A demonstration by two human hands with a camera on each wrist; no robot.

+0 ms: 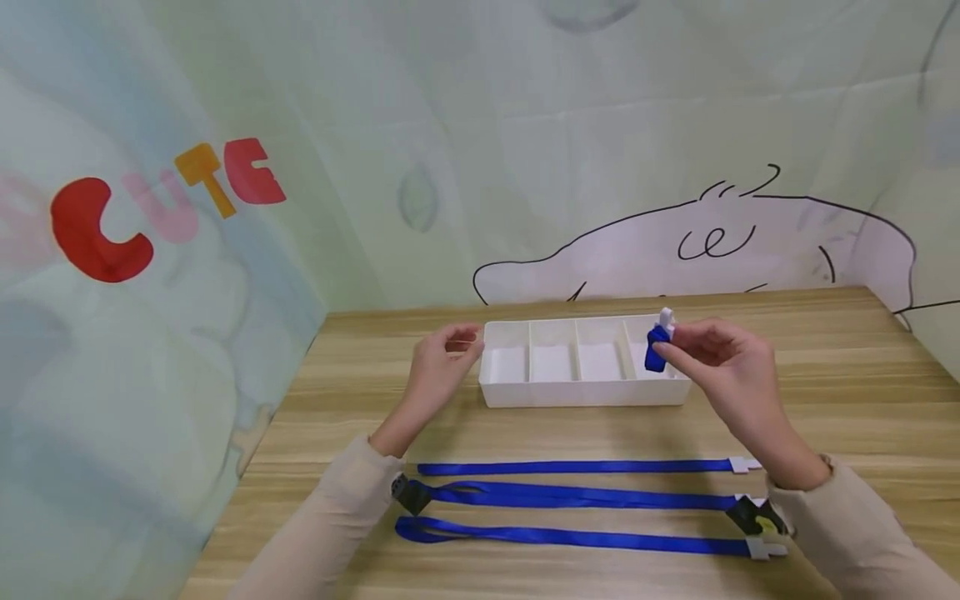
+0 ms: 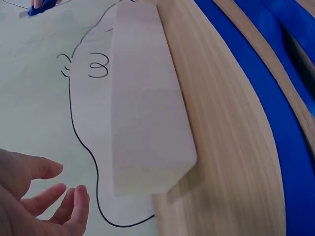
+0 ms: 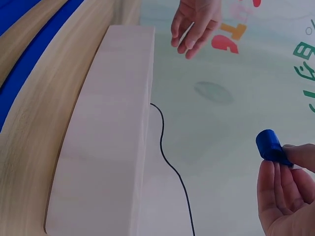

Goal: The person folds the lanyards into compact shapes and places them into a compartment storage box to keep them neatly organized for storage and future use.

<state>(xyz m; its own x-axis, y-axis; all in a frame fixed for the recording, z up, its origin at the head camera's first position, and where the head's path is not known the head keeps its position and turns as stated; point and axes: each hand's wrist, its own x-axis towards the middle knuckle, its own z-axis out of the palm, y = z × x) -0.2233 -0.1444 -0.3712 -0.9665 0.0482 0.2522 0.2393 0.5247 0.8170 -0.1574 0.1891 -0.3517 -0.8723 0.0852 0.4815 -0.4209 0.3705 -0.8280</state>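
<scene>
While left hand (image 1: pixel 442 360) hangs loose, right hand (image 1: pixel 720 358) pinches rolled lanyard (image 1: pixel 656 348) over tray (image 1: pixel 585 392).

tray (image 1: pixel 585 392): plain white
rolled strap (image 1: pixel 656 348): blue, white clip
straps (image 1: pixel 570 497) before the tray: blue, white and black ends
bench (image 1: pixel 825 392): pale wood grain
</scene>
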